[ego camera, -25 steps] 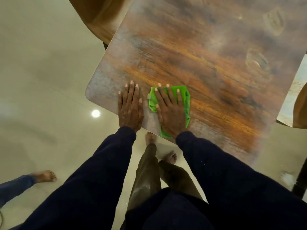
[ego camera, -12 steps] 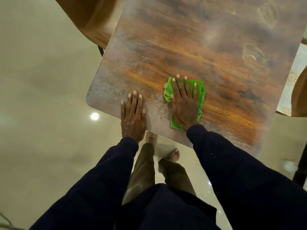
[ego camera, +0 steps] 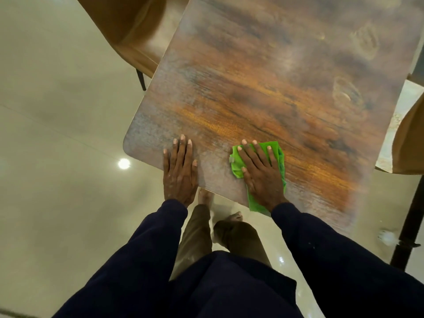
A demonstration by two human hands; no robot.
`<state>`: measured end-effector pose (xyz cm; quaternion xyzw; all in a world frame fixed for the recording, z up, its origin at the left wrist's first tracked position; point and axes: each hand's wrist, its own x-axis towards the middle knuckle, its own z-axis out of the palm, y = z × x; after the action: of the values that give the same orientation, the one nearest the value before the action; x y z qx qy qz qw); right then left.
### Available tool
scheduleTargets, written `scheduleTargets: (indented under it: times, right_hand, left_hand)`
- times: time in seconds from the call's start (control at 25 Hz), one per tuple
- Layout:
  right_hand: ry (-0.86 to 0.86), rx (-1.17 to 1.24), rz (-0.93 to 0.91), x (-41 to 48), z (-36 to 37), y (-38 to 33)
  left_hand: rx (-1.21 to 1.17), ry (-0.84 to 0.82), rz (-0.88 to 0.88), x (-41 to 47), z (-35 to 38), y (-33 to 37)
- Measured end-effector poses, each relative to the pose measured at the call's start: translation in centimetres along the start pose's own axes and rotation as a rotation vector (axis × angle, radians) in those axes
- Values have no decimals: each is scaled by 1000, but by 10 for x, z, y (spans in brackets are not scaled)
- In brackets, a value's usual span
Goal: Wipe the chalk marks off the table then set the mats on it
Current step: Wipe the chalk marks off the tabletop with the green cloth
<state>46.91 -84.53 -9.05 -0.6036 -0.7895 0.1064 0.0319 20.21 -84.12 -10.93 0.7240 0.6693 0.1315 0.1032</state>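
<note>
Brown wooden tabletop (ego camera: 252, 76) shows faint chalk marks (ego camera: 346, 95) at its far right, while the right hand (ego camera: 261, 173) presses a green cloth (ego camera: 235, 164) near the front edge with spread fingers (ego camera: 250, 151), and the left hand (ego camera: 180, 171) lies flat beside it, fingers together.

A: Where is open room on the bench (ego camera: 263, 88)?
B: Beyond the left hand (ego camera: 180, 173) and right hand (ego camera: 261, 173), flat at the near edge, the top is open.
A: And obstacles?
B: A brown chair (ego camera: 128, 31) near the left edge, a second chair (ego camera: 408, 143) just beside the right edge.
</note>
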Motion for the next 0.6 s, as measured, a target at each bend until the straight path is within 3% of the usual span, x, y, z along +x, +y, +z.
scheduleTargets:
  times: [0.2, 0.36, 0.48, 0.6]
  right_hand:
    - [79, -11, 213, 54, -1, -41]
    - [48, -9, 22, 37, 16, -72]
    - [29, 7, -29, -9, 16, -49]
    - [47, 4, 93, -29, 7, 0]
  left_hand:
    - [0, -39, -5, -8, -5, 2]
    - [43, -75, 68, 14, -3, 1]
    - [44, -91, 101, 20, 1, 6]
    - [46, -119, 149, 29, 2, 11]
